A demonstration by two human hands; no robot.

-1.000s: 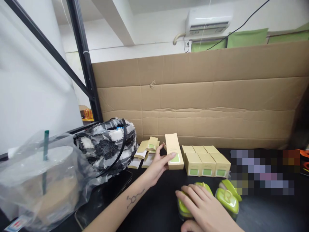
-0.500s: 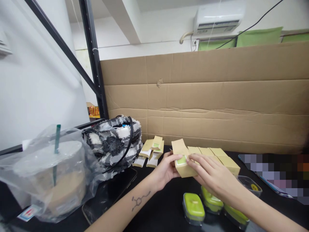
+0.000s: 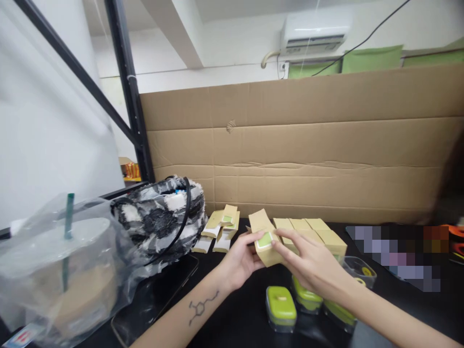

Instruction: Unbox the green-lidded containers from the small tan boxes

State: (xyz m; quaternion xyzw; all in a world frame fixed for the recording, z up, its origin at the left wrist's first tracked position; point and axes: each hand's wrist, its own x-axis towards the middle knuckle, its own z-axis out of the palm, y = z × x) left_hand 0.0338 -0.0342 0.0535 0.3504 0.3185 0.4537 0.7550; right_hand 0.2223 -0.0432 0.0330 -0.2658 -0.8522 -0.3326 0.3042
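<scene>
— Where is the tan carton (image 3: 266, 244)?

— It is lifted just above the black table (image 3: 239, 319) and tilted, with its green label end toward the camera. It sits right in front of the row of closed boxes (image 3: 321, 237). The left hand (image 3: 241, 258) wraps the near left side, thumb up by the label. The right hand (image 3: 311, 263) lays close-set, nearly straight fingers on the right face. Both hands hold it.

— What sits around it?

— Green-lidded tubs (image 3: 281, 307) lie below the right wrist and a pile of flat cartons (image 3: 221, 224) is to the left. Further left are a furry bag (image 3: 159, 220) and a bagged cup (image 3: 54, 261). A cardboard wall (image 3: 290, 150) stands behind.

— What might go wrong?

— The grip looks light, and the card looks thin. A hard squeeze would likely dent a wall, while a slack one could let the carton drop onto the tubs. The right forearm hangs low over them, so a sideways sweep could knock one aside or nudge the row of boxes.
</scene>
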